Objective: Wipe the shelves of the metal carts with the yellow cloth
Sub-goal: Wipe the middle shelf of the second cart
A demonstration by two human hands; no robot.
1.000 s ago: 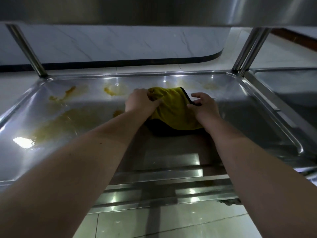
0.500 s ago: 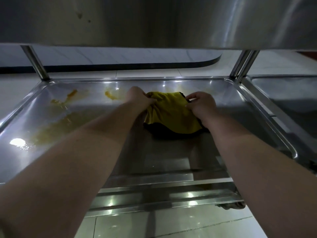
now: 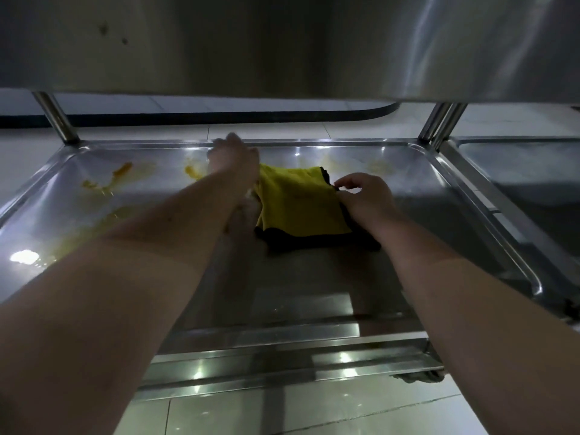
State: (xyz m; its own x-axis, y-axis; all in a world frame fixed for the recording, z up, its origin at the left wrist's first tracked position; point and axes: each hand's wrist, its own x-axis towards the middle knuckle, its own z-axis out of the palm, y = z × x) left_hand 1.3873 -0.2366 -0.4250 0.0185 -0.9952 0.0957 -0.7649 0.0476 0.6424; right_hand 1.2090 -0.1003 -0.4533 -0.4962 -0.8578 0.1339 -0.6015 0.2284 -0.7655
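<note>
Fingertips [image 3: 340, 183] of the right hand [image 3: 365, 199] pinch the dark-trimmed right edge of the folded yellow cloth with black border [image 3: 299, 205], thumb and forefinger closed on the hem near its far right corner. The left hand [image 3: 233, 158] sits at the cloth's far left corner with its back to the camera; its fingers curl downward over that side, but whether they actually grip the fabric cannot be told. Between the two hands the cloth lies roughly flat and stretched, its long axis running left to right across the shelf, black border along the near edge and up the right side. It rests a little past the middle of the shiny stainless-steel cart shelf with raised rim [image 3: 470, 196], toward the back. Yellow-orange smears [image 3: 120, 171] streak the shelf's left portion, well apart from the cloth. Both bare forearms reach in under the steel upper shelf [image 3: 282, 42] overhead.
</note>
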